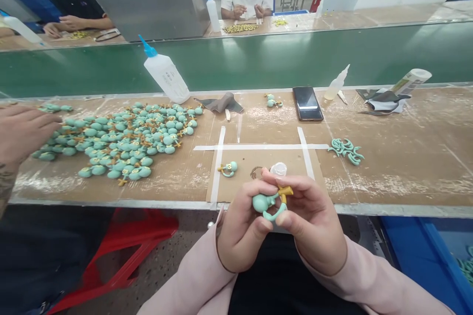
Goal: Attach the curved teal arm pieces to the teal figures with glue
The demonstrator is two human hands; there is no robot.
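My left hand [242, 229] and my right hand [314, 221] together pinch a small teal moulded figure [263, 203] just over the bench's front edge. A yellow-gold piece [284, 192] juts from it beside my right fingers. Just beyond my fingertips sit a small clear plastic cap [278, 170] and a thin brown ring [256, 173]. A similar teal figure with a gold piece [228, 169] lies on the cardboard sheet [244, 162] to the left. Farther left spreads a large heap of teal figures [125, 140].
A co-worker's hand [22, 133] rests at the heap's left edge. A glue bottle [166, 76], a phone [308, 103] and a smaller bottle [335, 83] stand along the back. Curly teal pieces [346, 150] lie right. A red stool [125, 251] and blue crate [424, 261] sit below.
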